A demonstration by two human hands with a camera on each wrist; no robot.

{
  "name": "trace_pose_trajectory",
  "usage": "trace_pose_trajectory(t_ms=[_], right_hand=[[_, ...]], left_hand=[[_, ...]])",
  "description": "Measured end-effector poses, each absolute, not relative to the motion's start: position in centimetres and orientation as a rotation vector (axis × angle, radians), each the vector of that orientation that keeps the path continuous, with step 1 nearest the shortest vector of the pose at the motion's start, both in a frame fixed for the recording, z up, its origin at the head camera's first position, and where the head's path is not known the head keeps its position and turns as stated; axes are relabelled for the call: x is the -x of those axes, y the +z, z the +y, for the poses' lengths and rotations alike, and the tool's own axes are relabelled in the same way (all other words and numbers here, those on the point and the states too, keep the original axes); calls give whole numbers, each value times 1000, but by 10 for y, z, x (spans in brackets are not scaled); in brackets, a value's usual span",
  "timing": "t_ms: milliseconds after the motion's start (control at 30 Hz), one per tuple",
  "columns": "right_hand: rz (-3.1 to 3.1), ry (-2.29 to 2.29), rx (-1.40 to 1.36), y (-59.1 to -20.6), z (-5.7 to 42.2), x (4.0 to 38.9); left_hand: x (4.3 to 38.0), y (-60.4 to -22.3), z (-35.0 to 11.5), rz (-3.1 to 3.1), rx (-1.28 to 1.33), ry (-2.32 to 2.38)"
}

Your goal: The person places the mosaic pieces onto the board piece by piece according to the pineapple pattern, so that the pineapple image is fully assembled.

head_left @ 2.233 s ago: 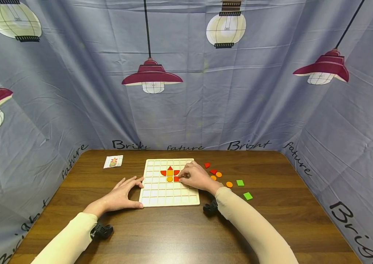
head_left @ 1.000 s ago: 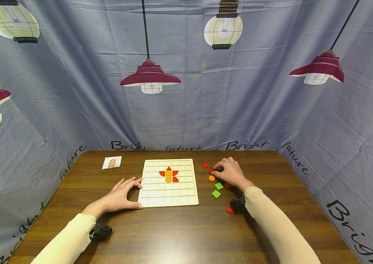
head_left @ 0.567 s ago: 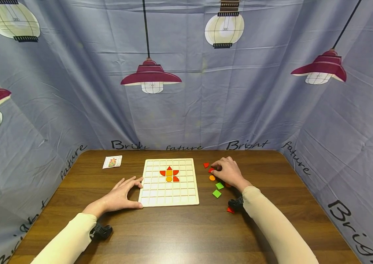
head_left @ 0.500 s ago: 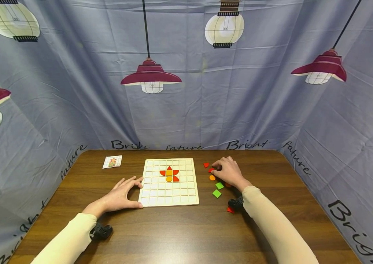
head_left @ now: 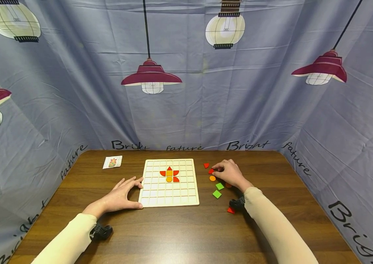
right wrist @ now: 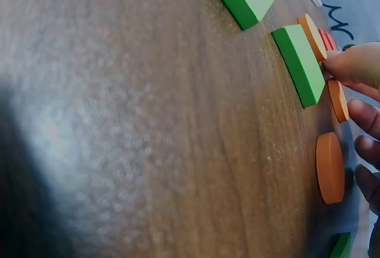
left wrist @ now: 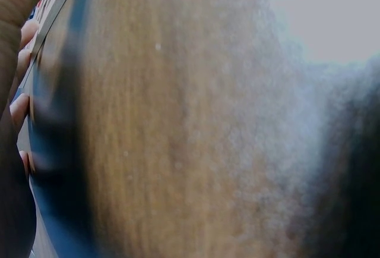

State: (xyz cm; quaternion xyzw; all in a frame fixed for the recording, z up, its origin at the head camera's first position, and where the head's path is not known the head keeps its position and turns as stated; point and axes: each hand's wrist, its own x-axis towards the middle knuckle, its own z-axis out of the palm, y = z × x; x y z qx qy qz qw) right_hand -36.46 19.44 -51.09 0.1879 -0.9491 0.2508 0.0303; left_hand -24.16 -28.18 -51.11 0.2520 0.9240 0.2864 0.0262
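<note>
A cream grid board (head_left: 168, 192) lies mid-table, bearing an orange square (head_left: 169, 173), an orange disc (head_left: 169, 179), a red triangle (head_left: 169, 168) and several curved red pieces. Along its left edge rests my left hand (head_left: 117, 198), thumb at the near corner and fingers spread farther up. My right hand (head_left: 231, 174) is bent low over loose pieces, thumb and index tips at a red piece (head_left: 211, 171). Whether they pinch it cannot be told. In the right wrist view an orange disc (right wrist: 338, 102) lies beside the thumb, near the other fingers.
Around the right hand lie green squares (head_left: 217, 194), an orange disc (head_left: 212, 178), another red piece (head_left: 206, 165) and a red piece (head_left: 231, 210) nearer the front. A small card (head_left: 112, 162) with a coloured pattern lies at the back left. Printed curtains (head_left: 186, 121) surround the table.
The right hand has left the board for the loose pieces at the right, leaving a red piece beside the orange disc. Green squares have shifted left. The left hand stays put.
</note>
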Motion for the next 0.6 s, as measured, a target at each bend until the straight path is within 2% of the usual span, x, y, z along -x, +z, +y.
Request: trace_pose_trajectory(t_ms=[600], right_hand=[[-2911, 908, -577, -514, 199, 365]], left_hand=[[241, -511, -282, 2854, -780, 894]])
